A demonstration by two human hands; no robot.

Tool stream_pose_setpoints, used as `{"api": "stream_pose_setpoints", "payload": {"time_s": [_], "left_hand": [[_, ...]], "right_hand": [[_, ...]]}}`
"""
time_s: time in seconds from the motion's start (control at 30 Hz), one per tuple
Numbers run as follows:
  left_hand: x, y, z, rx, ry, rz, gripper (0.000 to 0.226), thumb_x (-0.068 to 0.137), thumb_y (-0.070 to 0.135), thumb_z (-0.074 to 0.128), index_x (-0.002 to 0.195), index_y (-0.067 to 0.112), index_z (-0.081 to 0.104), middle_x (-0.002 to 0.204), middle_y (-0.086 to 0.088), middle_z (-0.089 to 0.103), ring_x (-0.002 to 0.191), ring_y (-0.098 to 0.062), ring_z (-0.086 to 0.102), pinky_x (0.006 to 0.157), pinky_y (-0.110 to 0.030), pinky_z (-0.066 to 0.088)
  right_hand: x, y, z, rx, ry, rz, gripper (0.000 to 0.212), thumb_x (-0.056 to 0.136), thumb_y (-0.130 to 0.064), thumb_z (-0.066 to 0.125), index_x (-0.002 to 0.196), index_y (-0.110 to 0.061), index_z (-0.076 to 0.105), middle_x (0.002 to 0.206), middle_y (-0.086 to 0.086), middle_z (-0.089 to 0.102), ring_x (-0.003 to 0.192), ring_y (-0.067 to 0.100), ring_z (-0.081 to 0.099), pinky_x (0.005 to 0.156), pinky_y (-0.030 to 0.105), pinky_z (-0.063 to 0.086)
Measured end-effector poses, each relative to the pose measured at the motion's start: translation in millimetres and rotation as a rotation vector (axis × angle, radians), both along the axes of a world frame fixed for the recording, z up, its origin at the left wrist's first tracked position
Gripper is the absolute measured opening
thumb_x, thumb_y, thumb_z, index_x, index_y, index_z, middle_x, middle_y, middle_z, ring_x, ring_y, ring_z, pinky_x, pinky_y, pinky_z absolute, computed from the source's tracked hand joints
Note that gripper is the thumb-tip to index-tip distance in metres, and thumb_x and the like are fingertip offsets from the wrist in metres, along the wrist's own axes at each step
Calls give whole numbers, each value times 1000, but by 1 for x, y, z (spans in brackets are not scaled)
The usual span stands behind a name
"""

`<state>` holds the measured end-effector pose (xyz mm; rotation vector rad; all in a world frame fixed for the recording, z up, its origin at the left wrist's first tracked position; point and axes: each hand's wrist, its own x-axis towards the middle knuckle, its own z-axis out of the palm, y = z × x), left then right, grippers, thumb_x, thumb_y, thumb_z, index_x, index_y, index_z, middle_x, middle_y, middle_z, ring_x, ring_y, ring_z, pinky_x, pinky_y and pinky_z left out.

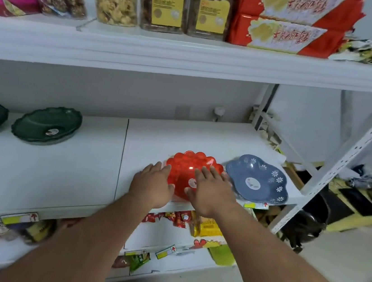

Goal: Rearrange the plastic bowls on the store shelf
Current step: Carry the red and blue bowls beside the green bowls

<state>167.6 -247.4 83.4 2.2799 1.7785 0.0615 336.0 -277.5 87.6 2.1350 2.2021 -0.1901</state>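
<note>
Both hands, left hand (152, 185) & right hand (212, 191), spread flat, fingers apart, on red bowl (191, 167) at shelf (58, 171) front edge; nothing gripped. Blue bowl (258, 180) touching it by right corner, green bowls (47, 125) far left. Rearranging looks barely begun.

Single head-worn wide-angle view, facing forward and slightly downward, close to the white middle shelf (58, 171); both forearms enter from the lower edge.

Two clear plastic jars with yellow labels (165, 8) stood beside stacked red biscuit packets (288, 36) on the upper white shelf (191, 56).
</note>
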Motion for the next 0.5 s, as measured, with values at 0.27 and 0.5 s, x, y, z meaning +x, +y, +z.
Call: {"api": "stream_pose_setpoints", "payload": {"time_s": [0.27, 0.5], "left_hand": [[115, -43, -10, 5, 4, 89, 66, 95, 49, 43, 155, 28, 22, 164, -3, 18, 150, -27, 19, 116, -44, 25], [168, -81, -19, -54, 37, 123, 64, 97, 47, 41, 154, 25, 23, 161, -2, 25, 146, -26, 26, 114, -43, 29]], "right_hand": [[131, -38, -8, 9, 38, 72, 73, 100, -51, 31, 160, -12, 16, 168, 13, 20, 156, 32, 12, 125, 50, 13], [211, -63, -20, -5, 78, 32, 65, 99, -51, 36, 151, -12, 33, 160, 13, 36, 149, 32, 28, 120, 47, 25]]}}
